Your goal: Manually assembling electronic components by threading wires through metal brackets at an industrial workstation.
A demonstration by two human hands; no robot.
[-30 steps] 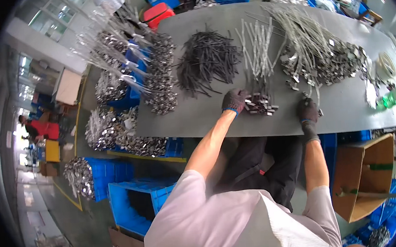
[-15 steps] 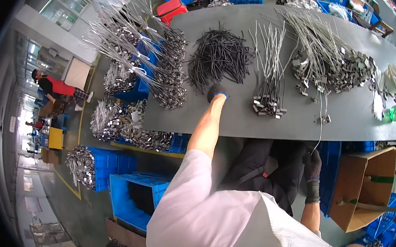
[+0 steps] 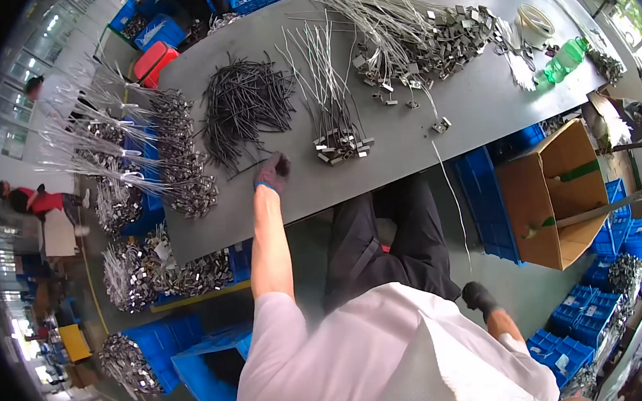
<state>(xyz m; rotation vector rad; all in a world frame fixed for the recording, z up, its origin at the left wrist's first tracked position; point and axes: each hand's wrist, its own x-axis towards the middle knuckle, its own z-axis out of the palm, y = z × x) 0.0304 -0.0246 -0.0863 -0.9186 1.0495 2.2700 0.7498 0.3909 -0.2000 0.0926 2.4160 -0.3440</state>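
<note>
Hands well apart: the gloved left hand (image 3: 272, 173) reaches onto the grey surface (image 3: 408, 151), and the gloved right hand (image 3: 480, 298) hangs low beside the body.

Left to right: piles of metal clips with wires (image 3: 183, 190) lie at the surface's left edge; next comes the heap of black cable ties (image 3: 244, 108), with the left hand at its near edge, fingers curled over a few strands, though whether it grips any cannot be told. Just right of it sits a bundle of grey wires with metal ends (image 3: 333, 115), then a larger pile of wires and metal pieces (image 3: 421, 31). The right hand is loosely closed, holding nothing visible. A cardboard box (image 3: 557, 195) stands at far right.
</note>
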